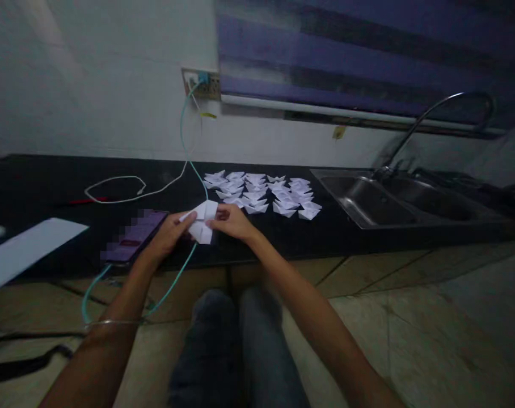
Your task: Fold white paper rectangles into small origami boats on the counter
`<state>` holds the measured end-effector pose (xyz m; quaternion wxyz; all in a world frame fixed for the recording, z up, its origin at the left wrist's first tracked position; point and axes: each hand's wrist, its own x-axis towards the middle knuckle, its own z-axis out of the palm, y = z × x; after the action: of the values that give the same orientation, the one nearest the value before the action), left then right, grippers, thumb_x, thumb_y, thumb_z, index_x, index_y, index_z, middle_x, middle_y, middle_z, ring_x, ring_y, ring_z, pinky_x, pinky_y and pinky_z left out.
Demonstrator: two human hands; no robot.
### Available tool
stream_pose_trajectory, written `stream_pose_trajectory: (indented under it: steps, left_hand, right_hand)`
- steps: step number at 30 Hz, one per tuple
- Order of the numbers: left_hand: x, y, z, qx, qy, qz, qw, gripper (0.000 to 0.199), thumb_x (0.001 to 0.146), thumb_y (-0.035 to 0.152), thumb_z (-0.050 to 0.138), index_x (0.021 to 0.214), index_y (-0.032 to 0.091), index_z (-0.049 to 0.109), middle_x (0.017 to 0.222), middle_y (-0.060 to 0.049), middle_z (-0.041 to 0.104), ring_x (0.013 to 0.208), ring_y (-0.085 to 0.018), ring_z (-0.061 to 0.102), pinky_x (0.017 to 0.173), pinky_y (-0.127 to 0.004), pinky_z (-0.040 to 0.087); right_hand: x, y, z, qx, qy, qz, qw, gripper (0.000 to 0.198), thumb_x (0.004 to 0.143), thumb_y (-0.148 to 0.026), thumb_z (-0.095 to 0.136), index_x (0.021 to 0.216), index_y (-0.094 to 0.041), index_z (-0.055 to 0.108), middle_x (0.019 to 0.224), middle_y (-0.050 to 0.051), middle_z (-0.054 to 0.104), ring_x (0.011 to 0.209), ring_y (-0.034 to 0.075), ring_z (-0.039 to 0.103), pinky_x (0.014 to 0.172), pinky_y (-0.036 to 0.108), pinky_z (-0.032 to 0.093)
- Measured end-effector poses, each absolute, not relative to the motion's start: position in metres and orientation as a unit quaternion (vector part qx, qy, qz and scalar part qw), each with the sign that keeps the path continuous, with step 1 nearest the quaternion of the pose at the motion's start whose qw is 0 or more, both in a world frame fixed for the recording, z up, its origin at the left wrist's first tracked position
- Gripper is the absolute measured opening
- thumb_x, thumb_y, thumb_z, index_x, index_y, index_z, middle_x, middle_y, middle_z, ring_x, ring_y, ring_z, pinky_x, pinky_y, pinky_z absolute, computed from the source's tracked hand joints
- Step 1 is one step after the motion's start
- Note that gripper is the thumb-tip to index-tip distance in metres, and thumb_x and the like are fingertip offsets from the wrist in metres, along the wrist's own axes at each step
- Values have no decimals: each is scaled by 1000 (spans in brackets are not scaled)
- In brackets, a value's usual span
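Observation:
A partly folded sheet of white paper (203, 218) is held up in front of me, over the counter's front edge. My left hand (172, 231) grips its left side, with the thumb on the near face. On the right side, my right hand (232, 222) pinches the paper between thumb and fingers; some fingertips are hidden behind it. Beyond and to the right, several folded paper boats (257, 192) sit in close rows on the black counter. A phone (134, 241) lies just left of my left hand, with a teal cable (185, 262) running from it.
White paper sheets (32, 249) lie at the counter's left. Behind them are a white cable (117, 199) and a red pen-like object (87, 201). A steel double sink (359, 198) with a curved faucet (414, 127) is at right. The wall outlet (202, 84) holds plugs.

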<state>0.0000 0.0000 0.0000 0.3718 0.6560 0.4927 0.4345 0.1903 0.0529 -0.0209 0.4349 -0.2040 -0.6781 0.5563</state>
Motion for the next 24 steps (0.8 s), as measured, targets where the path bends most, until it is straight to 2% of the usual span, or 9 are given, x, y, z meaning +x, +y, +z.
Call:
stream_pose_trajectory:
  steps: [8,11,16,24]
  left_hand:
    - [2,0,-1,659,493,449,348,43,81,58,60,75,16,65,54,0,57,48,-13,50,44,-22,40]
    - [2,4,-4,649,496,466,340,45,80,60,60,73,15,64,55,-1,58,48,-14,51,44,-23,41]
    - [5,7,-3,655,492,465,335,42,81,57,61,83,16,65,64,-1,62,51,-13,54,47,-23,44]
    - [7,16,-12,616,477,518,353,37,78,47,67,98,22,47,72,5,58,53,-10,52,48,-18,40]
  right_hand:
    - [196,46,-10,-202,-665,599,397,31,80,-46,69,73,-15,65,64,-2,59,59,10,53,60,22,41]
    - [198,47,-10,-178,-671,600,397,32,80,-47,70,74,-15,65,69,-1,61,64,10,56,64,23,43]
    - [196,48,-11,-194,-658,608,399,33,77,-48,73,81,-16,69,72,0,63,66,11,57,66,24,45]
    - [193,46,-10,-204,-653,612,396,32,75,-47,75,78,-16,68,72,0,65,66,11,59,67,25,47]
